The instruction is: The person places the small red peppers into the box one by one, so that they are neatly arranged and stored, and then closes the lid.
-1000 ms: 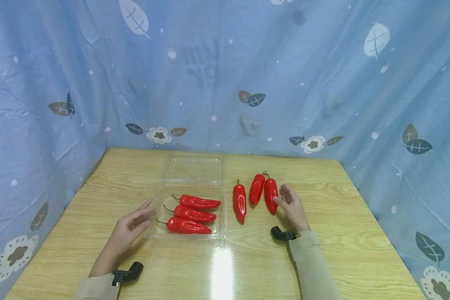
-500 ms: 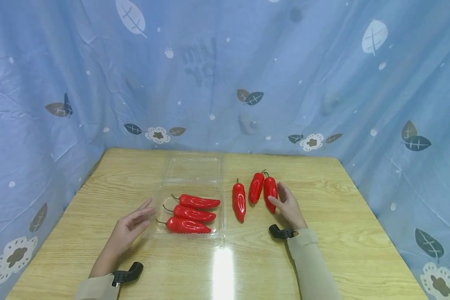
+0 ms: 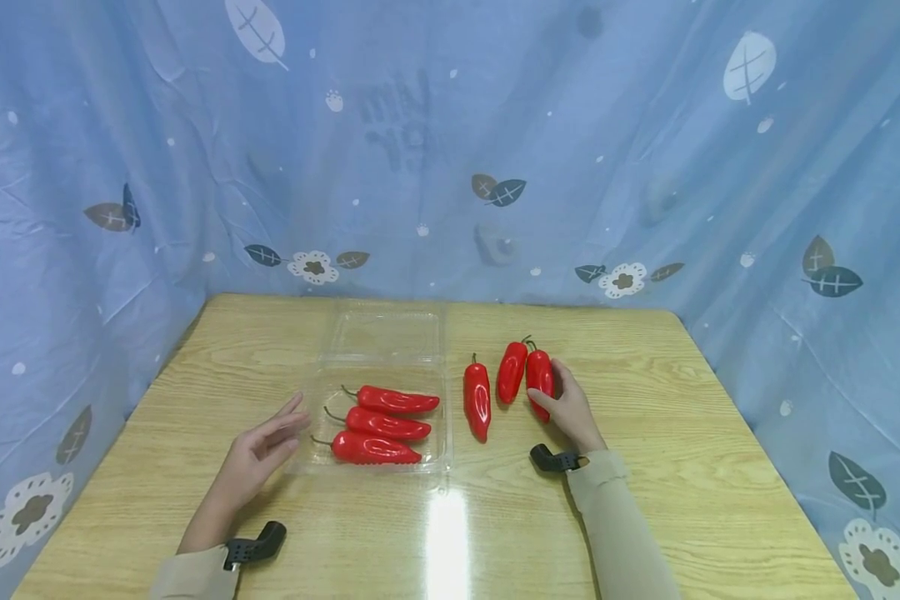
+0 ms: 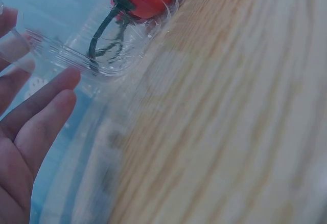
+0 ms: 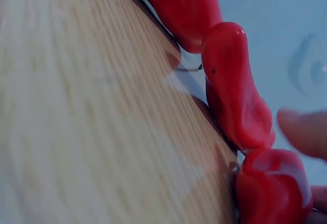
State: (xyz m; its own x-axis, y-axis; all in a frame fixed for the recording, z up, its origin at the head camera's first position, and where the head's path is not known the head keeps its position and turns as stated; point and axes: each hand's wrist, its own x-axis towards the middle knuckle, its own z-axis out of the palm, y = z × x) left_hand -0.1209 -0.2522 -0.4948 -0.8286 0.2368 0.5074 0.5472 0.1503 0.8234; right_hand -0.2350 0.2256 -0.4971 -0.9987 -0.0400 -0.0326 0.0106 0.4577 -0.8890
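My right hand (image 3: 570, 408) straddles the rightmost loose red pepper (image 3: 539, 372), thumb over its left side and fingers along its right. In the right wrist view the thumb (image 5: 306, 132) hangs a little apart from that pepper (image 5: 273, 188). Beside it lie a second pepper (image 3: 512, 373) and a third pepper (image 3: 477, 402). My left hand (image 3: 258, 454) holds its relaxed fingers at the left rim of a clear plastic clamshell box (image 3: 448, 433). Inside lie three red peppers in a row, the middle one (image 3: 387, 423) among them, green stems to the left.
The box's clear lid (image 3: 390, 333) lies folded back behind it. Everything sits on a wood-grain table (image 3: 525, 525). A blue patterned curtain (image 3: 420, 125) hangs behind the table and along both sides.
My right hand has moved slightly left, bringing its thumb and fingers closer around the rightmost pepper. The left hand stays by the box, and the peppers lie as before.
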